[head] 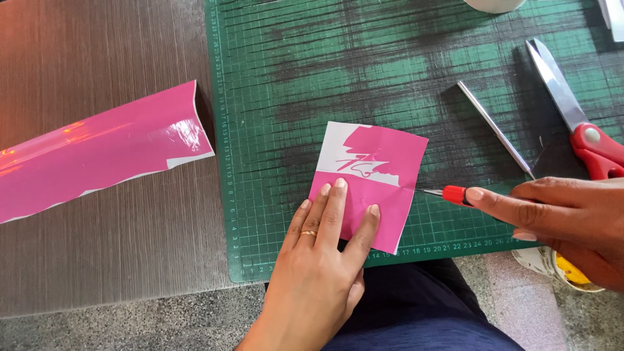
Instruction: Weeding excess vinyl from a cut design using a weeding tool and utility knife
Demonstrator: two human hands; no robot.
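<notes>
A small pink vinyl sheet (383, 162) with white cut-away areas lies on the green cutting mat (292, 78). My left hand (322, 260) presses flat on the sheet's lower half, fingers spread, a ring on one finger. My right hand (565, 221) grips a red-handled pointed tool (448, 194); its thin metal tip touches the sheet's right edge.
A long strip of pink vinyl (97, 149) curls on the brown table at the left. Metal tweezers (495, 129) and red-handled scissors (572, 110) lie on the mat's right side. A round container (572, 273) sits beneath my right hand. My dark-clad lap shows below the mat's edge.
</notes>
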